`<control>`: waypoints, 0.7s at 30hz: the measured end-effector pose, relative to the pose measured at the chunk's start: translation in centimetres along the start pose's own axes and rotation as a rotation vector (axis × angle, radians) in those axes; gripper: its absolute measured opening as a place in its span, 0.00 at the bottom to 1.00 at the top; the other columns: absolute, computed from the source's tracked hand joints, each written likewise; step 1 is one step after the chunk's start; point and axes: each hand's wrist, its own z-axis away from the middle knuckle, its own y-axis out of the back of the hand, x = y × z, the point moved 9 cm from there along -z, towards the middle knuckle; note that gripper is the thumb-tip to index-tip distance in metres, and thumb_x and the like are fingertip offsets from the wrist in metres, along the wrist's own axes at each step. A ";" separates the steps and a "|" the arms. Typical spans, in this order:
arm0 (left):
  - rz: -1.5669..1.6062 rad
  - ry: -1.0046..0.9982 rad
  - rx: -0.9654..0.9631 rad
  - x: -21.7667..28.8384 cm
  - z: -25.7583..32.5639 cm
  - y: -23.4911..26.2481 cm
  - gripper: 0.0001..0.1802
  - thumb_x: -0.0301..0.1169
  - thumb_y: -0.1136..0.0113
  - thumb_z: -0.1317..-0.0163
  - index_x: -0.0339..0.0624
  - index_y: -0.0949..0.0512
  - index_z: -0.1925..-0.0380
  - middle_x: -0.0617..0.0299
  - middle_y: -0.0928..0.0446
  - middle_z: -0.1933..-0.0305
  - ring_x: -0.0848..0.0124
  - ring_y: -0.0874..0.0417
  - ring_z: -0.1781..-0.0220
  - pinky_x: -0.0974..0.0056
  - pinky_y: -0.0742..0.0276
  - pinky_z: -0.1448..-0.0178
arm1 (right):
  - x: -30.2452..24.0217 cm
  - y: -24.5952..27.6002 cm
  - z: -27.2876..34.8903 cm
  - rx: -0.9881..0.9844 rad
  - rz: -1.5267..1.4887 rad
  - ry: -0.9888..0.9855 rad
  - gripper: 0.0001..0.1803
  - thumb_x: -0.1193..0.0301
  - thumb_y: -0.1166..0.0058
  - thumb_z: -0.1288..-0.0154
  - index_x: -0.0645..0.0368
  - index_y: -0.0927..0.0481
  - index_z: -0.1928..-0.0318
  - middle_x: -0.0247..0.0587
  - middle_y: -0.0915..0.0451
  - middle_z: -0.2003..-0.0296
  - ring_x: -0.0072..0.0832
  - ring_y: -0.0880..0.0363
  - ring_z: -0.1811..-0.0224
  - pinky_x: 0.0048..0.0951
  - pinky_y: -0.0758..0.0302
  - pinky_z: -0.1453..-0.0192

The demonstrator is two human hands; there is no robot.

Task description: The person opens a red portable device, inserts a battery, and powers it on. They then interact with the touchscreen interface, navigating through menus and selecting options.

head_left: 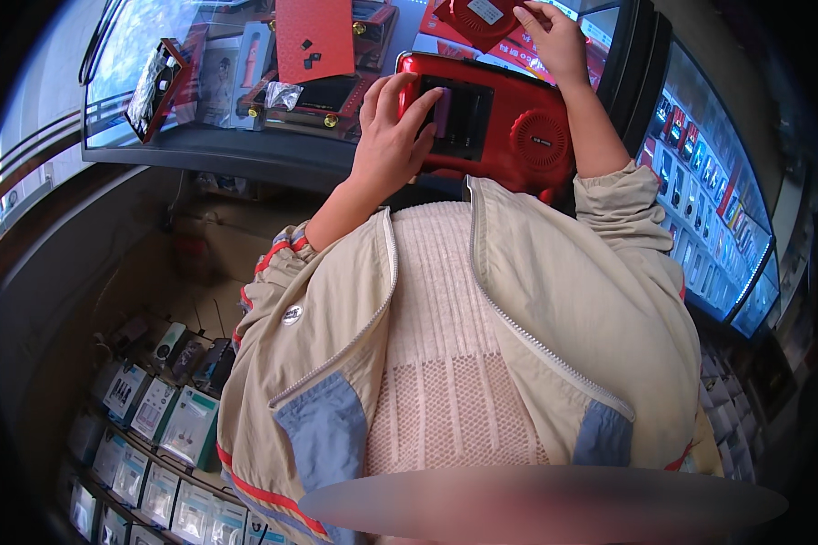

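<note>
A red boxy device [500, 127], like a portable radio or speaker, lies at the counter's near edge. Its round ribbed grille [540, 141] is at the right, beside an uncovered black compartment [473, 118]. A purple block [443, 113], perhaps a battery, sits at the compartment's left side. My left hand [391, 136] grips the device's left end with bent fingers, and a fingertip rests by the block. Beyond the device, my right hand [559, 45] is closed, fingertips pinched at the edge of a red panel [468, 23] with a round ribbed part and a white label.
On the glass counter [227, 145] lie a red card [314, 41] with small black pieces, crumpled clear plastic [284, 94] and a tilted box [154, 91]. A lit display case [700, 182] stands right; small packages [191, 422] fill shelves at lower left.
</note>
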 end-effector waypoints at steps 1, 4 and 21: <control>-0.025 -0.007 0.000 0.0 -0.1 -0.1 0.28 0.29 0.37 0.44 0.54 0.27 0.40 0.50 0.38 0.34 0.46 0.39 0.33 0.47 0.40 0.31 | -0.4 -0.1 0.0 -0.031 0.105 -0.009 0.11 0.69 0.35 0.41 0.60 0.17 0.60 0.39 0.19 0.73 0.23 0.25 0.74 0.29 0.28 0.69; -0.036 -0.011 0.017 0.4 -0.8 -0.2 0.27 0.29 0.37 0.44 0.51 0.27 0.42 0.50 0.38 0.34 0.46 0.39 0.33 0.47 0.40 0.31 | -1.7 0.2 0.2 -0.017 0.191 0.075 0.11 0.70 0.34 0.43 0.60 0.17 0.61 0.41 0.18 0.71 0.27 0.24 0.74 0.29 0.26 0.67; 0.171 -0.003 0.212 -0.9 -0.4 0.0 0.30 0.21 0.45 0.49 0.36 0.34 0.42 0.44 0.34 0.39 0.45 0.35 0.38 0.48 0.39 0.32 | -12.6 -3.2 12.1 -0.303 0.188 0.362 0.10 0.77 0.42 0.41 0.61 0.20 0.58 0.41 0.24 0.60 0.38 0.24 0.55 0.36 0.25 0.49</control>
